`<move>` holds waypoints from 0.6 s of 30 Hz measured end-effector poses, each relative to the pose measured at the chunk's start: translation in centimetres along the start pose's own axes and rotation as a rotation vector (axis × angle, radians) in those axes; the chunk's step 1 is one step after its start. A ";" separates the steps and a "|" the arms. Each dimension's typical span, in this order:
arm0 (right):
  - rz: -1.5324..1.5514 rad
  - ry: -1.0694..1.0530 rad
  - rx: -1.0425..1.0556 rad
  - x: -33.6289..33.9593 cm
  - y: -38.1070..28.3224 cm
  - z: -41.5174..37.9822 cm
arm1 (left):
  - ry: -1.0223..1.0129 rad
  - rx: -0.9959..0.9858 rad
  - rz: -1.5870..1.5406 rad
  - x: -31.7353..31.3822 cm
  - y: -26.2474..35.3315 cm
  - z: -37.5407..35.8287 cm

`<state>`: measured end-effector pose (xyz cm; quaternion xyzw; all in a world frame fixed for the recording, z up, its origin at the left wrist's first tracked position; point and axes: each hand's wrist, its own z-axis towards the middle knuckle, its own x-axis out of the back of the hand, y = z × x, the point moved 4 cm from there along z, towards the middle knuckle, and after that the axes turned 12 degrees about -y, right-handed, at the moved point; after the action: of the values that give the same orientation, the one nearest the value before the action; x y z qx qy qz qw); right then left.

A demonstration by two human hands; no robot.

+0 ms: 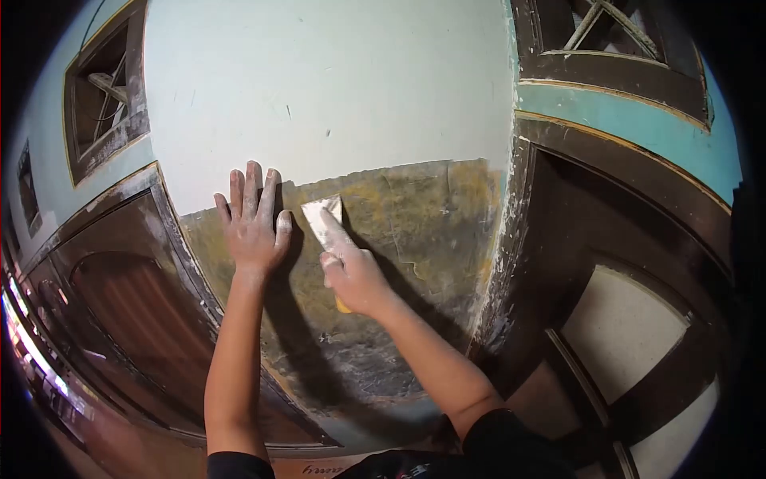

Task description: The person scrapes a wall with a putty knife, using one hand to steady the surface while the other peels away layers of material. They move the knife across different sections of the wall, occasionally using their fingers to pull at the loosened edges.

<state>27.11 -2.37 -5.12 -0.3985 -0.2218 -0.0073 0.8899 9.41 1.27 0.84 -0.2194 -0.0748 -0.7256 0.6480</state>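
My right hand (357, 279) is closed round the handle of a putty knife (314, 219), its index finger laid along the whitish blade. A bit of yellow handle shows below the fist. The blade's edge lies against the wall's bare, stained patch (423, 231), a little under the pale painted part (327, 88). To the left, my left hand (254, 223) is spread with its palm toward the wall, across the border of paint and bare patch. White dust coats the fingers of both hands.
Dark wooden frames flank the wall: a door (136, 287) at left and a panelled door (630, 319) at right. Latticed openings (104, 92) sit above each. Paint flakes mark the right frame's edge (503, 239). An orange-brown surface with lettering (319, 469) shows at the bottom.
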 end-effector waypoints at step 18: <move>0.514 0.511 0.159 10.3 2.1 -1.6 | -0.050 -0.020 0.054 0.2 0.7 0.3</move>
<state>37.41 -0.40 -3.37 -0.3561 0.1148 0.1345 0.9176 10.16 1.10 1.11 -0.2458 -0.0779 -0.7029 0.6629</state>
